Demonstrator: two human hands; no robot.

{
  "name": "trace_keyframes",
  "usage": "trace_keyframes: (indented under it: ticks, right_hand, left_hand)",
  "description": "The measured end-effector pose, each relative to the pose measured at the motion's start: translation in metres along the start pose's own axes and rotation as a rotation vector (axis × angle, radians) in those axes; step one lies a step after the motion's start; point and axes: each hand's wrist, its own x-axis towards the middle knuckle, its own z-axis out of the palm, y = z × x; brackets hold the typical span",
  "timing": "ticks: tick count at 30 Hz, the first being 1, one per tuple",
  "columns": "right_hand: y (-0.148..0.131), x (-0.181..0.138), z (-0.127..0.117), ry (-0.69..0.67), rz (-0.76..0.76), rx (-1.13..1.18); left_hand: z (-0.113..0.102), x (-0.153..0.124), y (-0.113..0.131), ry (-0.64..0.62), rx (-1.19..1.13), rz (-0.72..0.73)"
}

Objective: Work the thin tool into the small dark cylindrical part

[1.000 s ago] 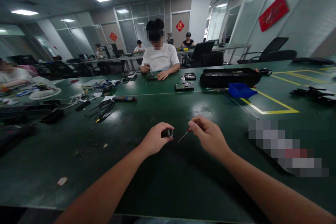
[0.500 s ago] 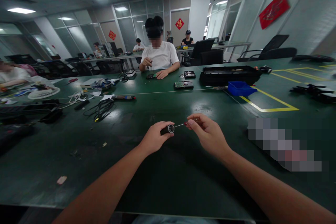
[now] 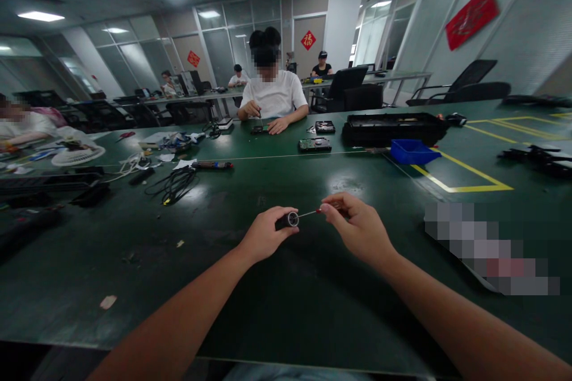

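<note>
Between the thumb and fingers of my left hand (image 3: 264, 234) is a short black flashlight-like cylinder (image 3: 292, 219), its round, silver-rimmed end facing me and slightly to the right. My right hand (image 3: 357, 223) is closed around the handle of a small screwdriver (image 3: 308, 214). A red part of it shows at my fingertips, and most of the handle is hidden in the hand. Its thin metal shaft points left, with the tip at the cylinder's rimmed end; I cannot tell how far inside it reaches. Both hands are above the green table (image 3: 268, 315).
Beyond my hands lie a circuit-board drive (image 3: 315, 144), a black housing (image 3: 395, 128) and a blue tray (image 3: 413, 152). Left are a black cable (image 3: 176, 184) and a pen-shaped tool (image 3: 213, 165). A blurred-out item (image 3: 487, 250) lies right. A person (image 3: 274, 95) works opposite.
The whole view has shifted slightly. My hands keep the same grip, with the screwdriver tip still at the cylinder's end. The person opposite has lowered their raised hand a little toward the table.
</note>
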Motion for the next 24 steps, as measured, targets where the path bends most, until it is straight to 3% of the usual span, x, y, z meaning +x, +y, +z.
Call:
trace_keyframes:
  ticks: [6,13,19,24]
  right_hand:
    - [-0.0001,-0.0001,-0.0004,-0.071,-0.009,-0.004]
    - [0.0032,-0.0006,0.0016,-0.03,0.029,0.031]
    - [0.0053,-0.0015,0.0015,-0.115,0.018,0.054]
    - [0.0064,-0.0021,0.0052,-0.039,0.068,0.206]
  left_hand:
    - [-0.0006,-0.0002,0.0002,-0.004,0.012,0.017]
    - [-0.0012,-0.0006,0.0038,-0.025,0.028,0.018]
    - [-0.0005,0.0002,0.0017,-0.014,0.017,0.023]
    - [-0.0013,0.0005,0.0044,-0.029,0.037,-0.002]
